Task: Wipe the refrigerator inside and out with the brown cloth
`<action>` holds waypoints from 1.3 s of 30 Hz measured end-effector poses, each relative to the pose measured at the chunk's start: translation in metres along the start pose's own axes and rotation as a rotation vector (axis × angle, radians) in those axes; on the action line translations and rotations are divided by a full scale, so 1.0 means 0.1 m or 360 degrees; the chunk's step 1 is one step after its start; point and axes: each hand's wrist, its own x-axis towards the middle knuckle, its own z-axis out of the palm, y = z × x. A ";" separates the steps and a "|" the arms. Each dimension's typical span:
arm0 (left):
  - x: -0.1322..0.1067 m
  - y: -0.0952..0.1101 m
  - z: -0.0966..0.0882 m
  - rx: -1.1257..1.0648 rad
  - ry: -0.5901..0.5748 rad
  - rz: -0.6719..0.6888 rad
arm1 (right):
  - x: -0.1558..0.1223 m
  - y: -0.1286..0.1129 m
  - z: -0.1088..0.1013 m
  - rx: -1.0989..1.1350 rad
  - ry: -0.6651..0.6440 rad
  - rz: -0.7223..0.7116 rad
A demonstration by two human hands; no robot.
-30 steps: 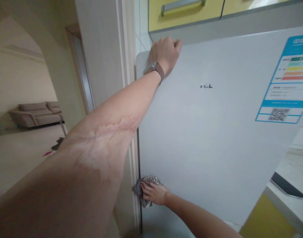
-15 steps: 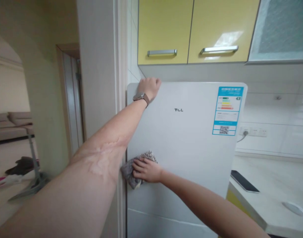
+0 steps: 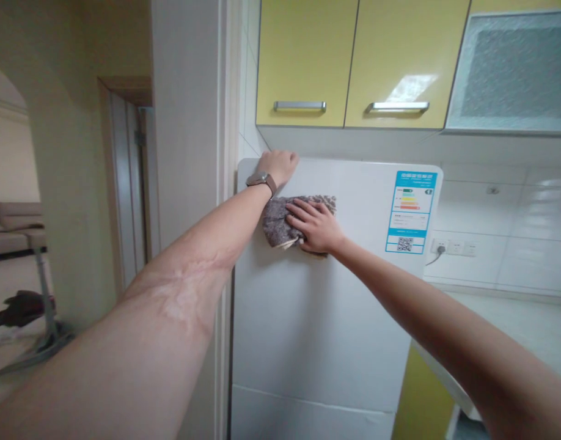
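Observation:
A white refrigerator (image 3: pixel 330 324) stands before me, its upper door facing me. My left hand (image 3: pixel 279 165), with a watch (image 3: pixel 258 178) on the wrist, is closed over the door's top edge near the left corner; its fingertips are hidden behind the edge. Under my right hand (image 3: pixel 316 226) lies a grey-brown patterned cloth (image 3: pixel 277 225), bunched and pressed against the upper part of the door. The fingers of that hand rest across the cloth, just below and right of the watch. Cloth and hand cover the logo.
Yellow cabinets (image 3: pixel 305 58) with metal handles hang above the refrigerator. On the door's right is a blue-and-white energy label (image 3: pixel 409 214). A plug sits in a wall socket (image 3: pixel 440 247) above the pale counter (image 3: pixel 514 311). A white door frame (image 3: pixel 189 122) stands close on the left.
My right hand has moved the cloth up and to the right across the door, from the left edge to over the logo. My left hand stays at the top edge. The view has turned slightly.

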 end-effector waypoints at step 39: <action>0.21 -0.04 0.25 -0.0324 0.0275 -0.0089 | -0.81 -0.05 0.17 -0.0057 0.0351 0.0717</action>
